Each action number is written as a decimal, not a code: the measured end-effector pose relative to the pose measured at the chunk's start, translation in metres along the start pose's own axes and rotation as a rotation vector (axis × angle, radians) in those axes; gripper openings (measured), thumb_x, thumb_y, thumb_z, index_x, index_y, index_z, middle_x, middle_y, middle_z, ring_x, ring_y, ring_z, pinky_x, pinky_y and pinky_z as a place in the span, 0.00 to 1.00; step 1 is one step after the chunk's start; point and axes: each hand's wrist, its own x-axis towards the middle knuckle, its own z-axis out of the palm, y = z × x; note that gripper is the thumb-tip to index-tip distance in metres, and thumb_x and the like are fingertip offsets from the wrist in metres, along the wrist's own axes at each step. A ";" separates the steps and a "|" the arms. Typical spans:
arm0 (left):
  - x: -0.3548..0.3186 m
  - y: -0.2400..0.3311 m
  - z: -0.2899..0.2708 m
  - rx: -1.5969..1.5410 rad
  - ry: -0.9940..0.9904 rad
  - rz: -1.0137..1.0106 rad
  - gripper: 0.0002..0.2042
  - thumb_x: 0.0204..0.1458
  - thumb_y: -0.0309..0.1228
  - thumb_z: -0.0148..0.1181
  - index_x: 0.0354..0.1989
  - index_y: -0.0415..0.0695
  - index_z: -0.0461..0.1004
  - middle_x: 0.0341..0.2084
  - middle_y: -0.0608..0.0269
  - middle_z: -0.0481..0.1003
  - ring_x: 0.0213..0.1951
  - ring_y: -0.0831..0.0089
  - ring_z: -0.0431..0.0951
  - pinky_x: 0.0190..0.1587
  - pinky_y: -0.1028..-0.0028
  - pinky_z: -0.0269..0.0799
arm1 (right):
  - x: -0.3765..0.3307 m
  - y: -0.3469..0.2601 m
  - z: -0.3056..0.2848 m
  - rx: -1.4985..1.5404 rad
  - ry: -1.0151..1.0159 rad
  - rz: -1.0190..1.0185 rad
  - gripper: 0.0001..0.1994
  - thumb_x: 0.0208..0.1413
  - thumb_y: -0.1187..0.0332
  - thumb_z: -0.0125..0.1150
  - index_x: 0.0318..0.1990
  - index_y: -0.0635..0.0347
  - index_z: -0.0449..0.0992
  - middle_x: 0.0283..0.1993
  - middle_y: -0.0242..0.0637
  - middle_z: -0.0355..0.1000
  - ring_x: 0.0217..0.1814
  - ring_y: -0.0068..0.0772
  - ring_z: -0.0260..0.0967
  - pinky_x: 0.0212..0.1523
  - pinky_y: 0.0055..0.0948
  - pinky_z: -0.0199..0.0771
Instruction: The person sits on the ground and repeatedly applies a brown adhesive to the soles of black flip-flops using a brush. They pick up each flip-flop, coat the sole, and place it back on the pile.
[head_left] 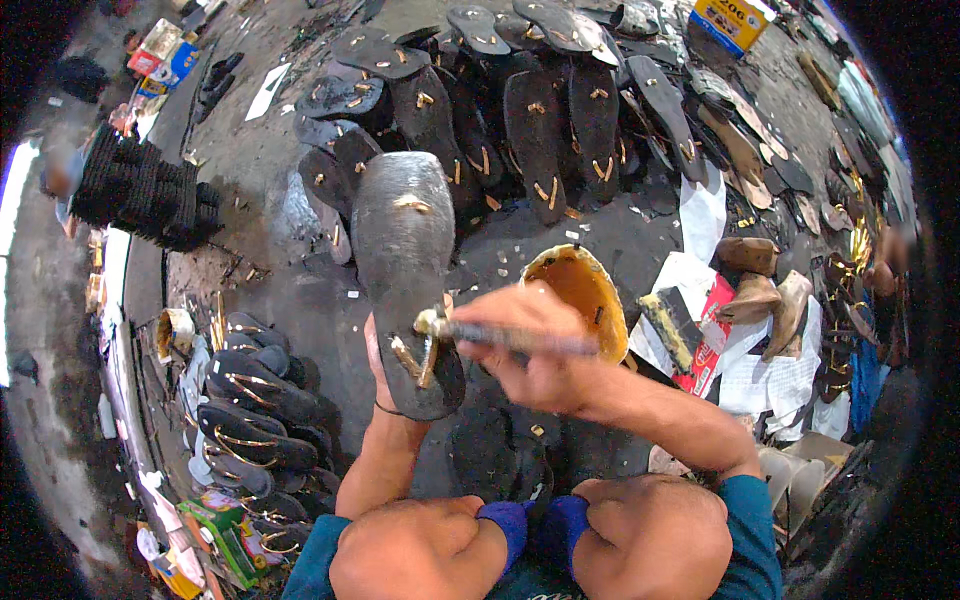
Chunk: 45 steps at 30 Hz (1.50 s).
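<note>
My left hand (381, 375), mostly hidden beneath it, grips a long black sandal sole (405, 240) with its underside up. The wide end of the sole looks shiny and wet, and tan strap ends are folded flat against it, with a V of them near my wrist. My right hand (540, 345) is closed around a dark-handled brush (436, 322), smeared by motion. The pale brush tip sits on or just above the sole beside that V. Under and behind my right hand stands a tub (610, 305) crusted with amber glue.
Rows of black sandal soles (535, 130) lie ahead, wide ends toward the far side. Stacked sandals with gold straps (255, 410) are at left, with a black stack (140, 190) beyond. At right lie papers (780, 385), wooden shoe lasts (755, 298) and a glue-stained block (670, 330).
</note>
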 end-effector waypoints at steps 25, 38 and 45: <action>0.033 0.154 -0.029 0.354 0.381 0.251 0.17 0.64 0.33 0.46 0.54 0.36 0.73 0.45 0.54 0.80 0.46 0.64 0.81 0.53 0.66 0.76 | -0.050 0.002 -0.009 -0.039 -0.220 0.170 0.18 0.47 0.73 0.70 0.48 0.54 0.79 0.39 0.36 0.80 0.40 0.39 0.76 0.43 0.38 0.73; 0.137 0.187 -0.208 1.473 1.139 0.944 0.20 0.58 0.36 0.59 0.54 0.35 0.73 0.51 0.46 0.76 0.55 0.56 0.75 0.59 0.62 0.67 | -0.094 0.043 -0.062 -0.543 -0.131 0.774 0.13 0.60 0.70 0.62 0.50 0.68 0.78 0.46 0.45 0.78 0.47 0.43 0.76 0.49 0.34 0.73; -0.064 0.092 -0.108 1.393 1.198 0.969 0.30 0.55 0.28 0.64 0.66 0.38 0.59 0.63 0.50 0.60 0.63 0.62 0.64 0.60 0.64 0.66 | -0.093 0.044 -0.057 -0.499 0.004 0.681 0.13 0.60 0.69 0.60 0.49 0.66 0.75 0.46 0.50 0.76 0.47 0.50 0.73 0.51 0.44 0.71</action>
